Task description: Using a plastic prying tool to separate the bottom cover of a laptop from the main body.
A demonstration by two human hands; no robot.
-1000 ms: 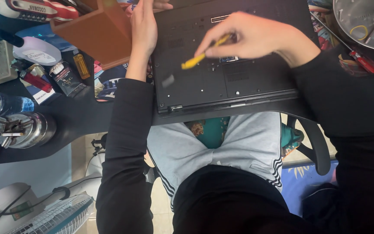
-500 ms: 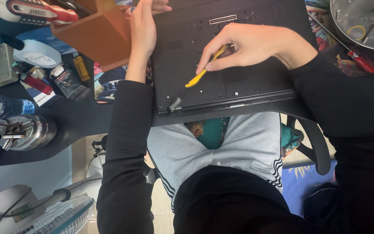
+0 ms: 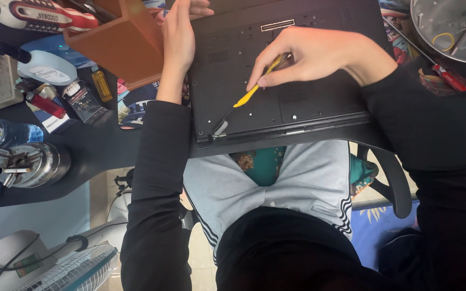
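A black laptop [image 3: 297, 91] lies upside down at the desk's front edge, its bottom panel facing up. My right hand [image 3: 314, 54] grips a thin tool with a yellow handle [image 3: 252, 89]; its dark tip touches the laptop's near left corner. My left hand [image 3: 178, 40] lies flat along the laptop's left edge, fingers stretched toward the far side, holding the laptop steady.
A brown wooden box [image 3: 122, 46] stands left of the laptop. Small bottles, a lighter [image 3: 44, 105], a metal can [image 3: 31, 164] and a water bottle [image 3: 1, 132] crowd the left desk. A metal bowl [image 3: 449, 29] with a red screwdriver [image 3: 451, 78] sits far right. A fan [image 3: 66, 269] stands on the floor.
My right hand has shifted left and toward me, swinging the yellow tool so its tip now reaches the laptop's near left corner. My left hand stays put.
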